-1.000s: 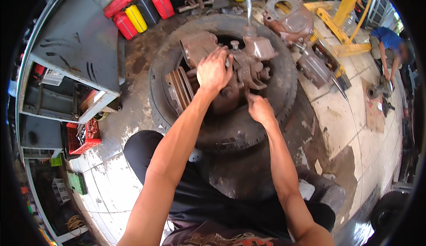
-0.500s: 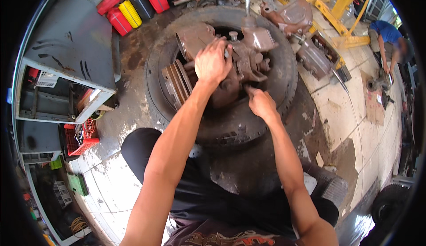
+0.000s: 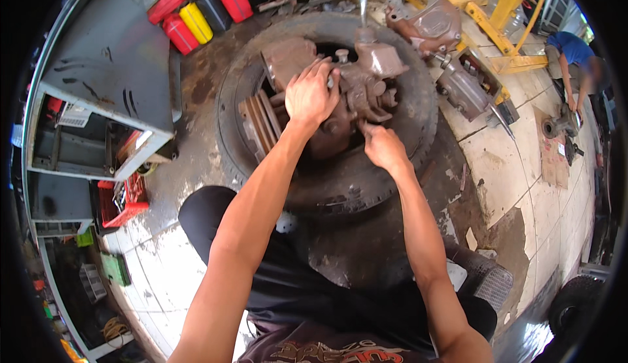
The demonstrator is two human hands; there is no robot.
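Cooling fins (image 3: pixel 257 126) at left are judged a poor hold. Left hand (image 3: pixel 313 93) is laid flat on the engine (image 3: pixel 358 91), unclenched. Engine is set over the hole of the tyre (image 3: pixel 327 193): probably heavy, rigid, slick; main casting (image 3: pixel 332 139) best gripped. Right hand (image 3: pixel 386 148) is curled at its lower edge; grip can't be told.

We have a bulky brown metal assembly (image 3: pixel 360 88), glossy in patches, lying across the middle of the tyre (image 3: pixel 340 193), its ribbed part (image 3: pixel 260 124) toward the tyre's left; its shadowed underside seems sunk into the tyre's hole.
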